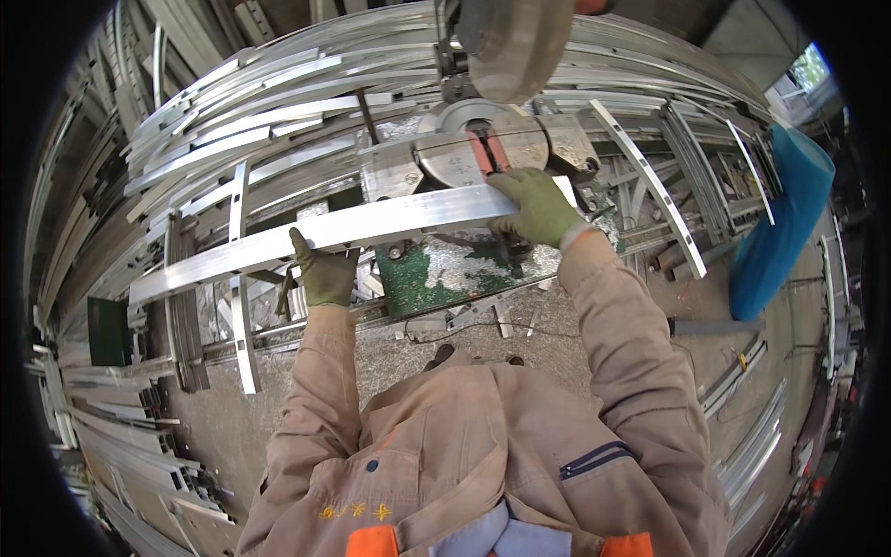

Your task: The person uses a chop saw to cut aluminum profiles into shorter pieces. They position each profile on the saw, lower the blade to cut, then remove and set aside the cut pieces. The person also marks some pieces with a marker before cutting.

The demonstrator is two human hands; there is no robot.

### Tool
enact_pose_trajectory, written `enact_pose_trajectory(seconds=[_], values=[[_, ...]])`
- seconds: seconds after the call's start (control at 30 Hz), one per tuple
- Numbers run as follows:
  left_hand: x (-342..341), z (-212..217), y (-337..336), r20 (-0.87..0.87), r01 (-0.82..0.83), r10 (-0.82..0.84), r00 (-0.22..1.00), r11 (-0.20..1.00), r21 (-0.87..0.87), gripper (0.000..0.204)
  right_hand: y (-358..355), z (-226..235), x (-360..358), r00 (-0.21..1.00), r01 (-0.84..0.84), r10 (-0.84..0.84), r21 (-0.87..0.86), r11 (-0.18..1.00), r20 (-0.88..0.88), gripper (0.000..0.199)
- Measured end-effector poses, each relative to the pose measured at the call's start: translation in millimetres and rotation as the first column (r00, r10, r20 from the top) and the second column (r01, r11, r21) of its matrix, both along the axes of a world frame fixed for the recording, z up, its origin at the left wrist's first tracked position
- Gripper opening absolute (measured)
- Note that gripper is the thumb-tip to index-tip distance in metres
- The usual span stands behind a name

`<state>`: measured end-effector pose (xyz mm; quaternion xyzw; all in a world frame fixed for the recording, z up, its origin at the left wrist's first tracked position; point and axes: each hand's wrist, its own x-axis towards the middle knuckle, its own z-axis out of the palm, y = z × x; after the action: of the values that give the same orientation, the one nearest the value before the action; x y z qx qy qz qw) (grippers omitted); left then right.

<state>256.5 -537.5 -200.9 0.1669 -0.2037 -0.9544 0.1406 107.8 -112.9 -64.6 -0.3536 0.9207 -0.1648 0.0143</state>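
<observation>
Left hand [328, 277] pinches the bar [362, 226], thumb over, fingers seemingly beneath; right hand [536, 206] clasps its right end, across the saw bed's [384, 160] near side; I'd judge it light, stiff, slippery; best held wide, off sharp ends.

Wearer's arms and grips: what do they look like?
Left grip and right grip: olive-green gloves. Left sleeve and right sleeve: tan, creased fabric. Orange shows at the right cuff.

Gloved left hand [329, 276] and right hand [538, 206] holding silver bar [399, 217], saw [518, 51] beyond, metal strips [316, 110] behind
</observation>
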Motion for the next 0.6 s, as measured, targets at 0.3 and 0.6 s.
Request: enact_pose_trajectory(seconds=[0.3, 0.6], values=[[15, 73, 28, 0.101, 0.142, 0.255, 0.962, -0.149, -0.979, 0.053, 4, -23, -80, 1.0, -0.002, 0.002, 0.021, 1.0, -0.007, 0.087], [-76, 84, -87, 0.376, 0.308, 0.126, 0.918, -0.822, -0.478, 0.091, -11, -38, -101, 0.993, 0.114, -0.112, 0.1, 0.988, -0.033, 0.084]])
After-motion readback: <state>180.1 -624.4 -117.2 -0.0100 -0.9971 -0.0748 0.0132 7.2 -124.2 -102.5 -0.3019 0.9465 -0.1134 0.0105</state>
